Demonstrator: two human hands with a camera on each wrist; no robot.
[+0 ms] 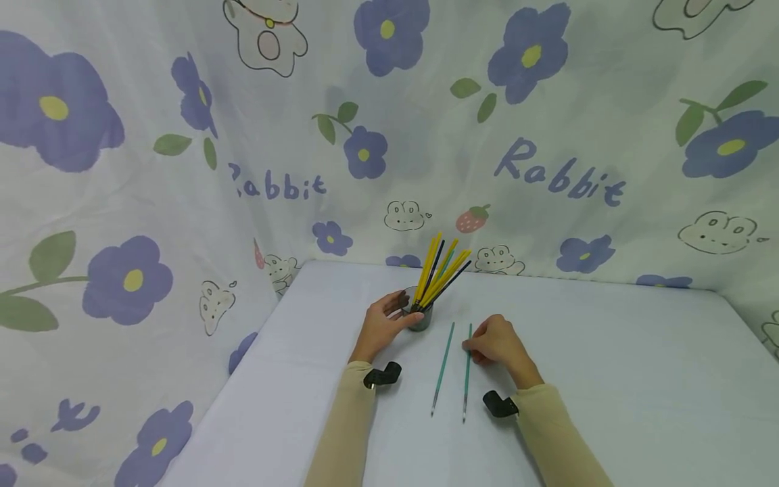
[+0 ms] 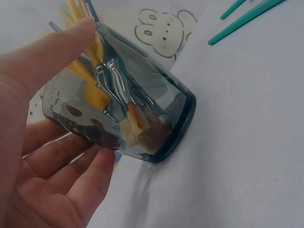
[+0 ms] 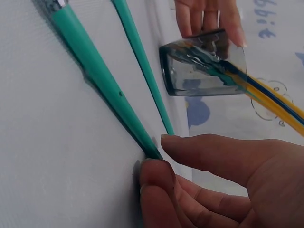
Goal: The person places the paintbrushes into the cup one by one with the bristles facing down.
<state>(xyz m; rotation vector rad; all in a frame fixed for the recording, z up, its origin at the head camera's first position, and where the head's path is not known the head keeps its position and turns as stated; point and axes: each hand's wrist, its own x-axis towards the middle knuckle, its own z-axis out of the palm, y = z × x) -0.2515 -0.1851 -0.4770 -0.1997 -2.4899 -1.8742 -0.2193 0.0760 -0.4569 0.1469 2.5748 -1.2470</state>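
My left hand (image 1: pixel 380 326) holds a clear grey drinking glass (image 1: pixel 420 323), thumb across the near side and fingers around the far side. Several paintbrushes (image 1: pixel 439 274) with yellow, dark blue and green handles lean in it; their bristles (image 2: pixel 142 130) show through the glass in the left wrist view. My right hand (image 1: pixel 496 340) pinches the handle end of a green paintbrush (image 1: pixel 466 385) between thumb and forefinger. That brush lies along the white table, bristles toward me. Left of it is a second green paintbrush (image 1: pixel 443 368), nearly parallel, its handle end toward the glass.
A white-covered table (image 1: pixel 639 379) spreads under both hands. Behind and to the left hangs a curtain (image 1: pixel 426 149) printed with purple flowers, rabbits and lettering; the table's back edge runs along it. Black wrist cameras (image 1: pixel 501 404) sit on both sleeves.
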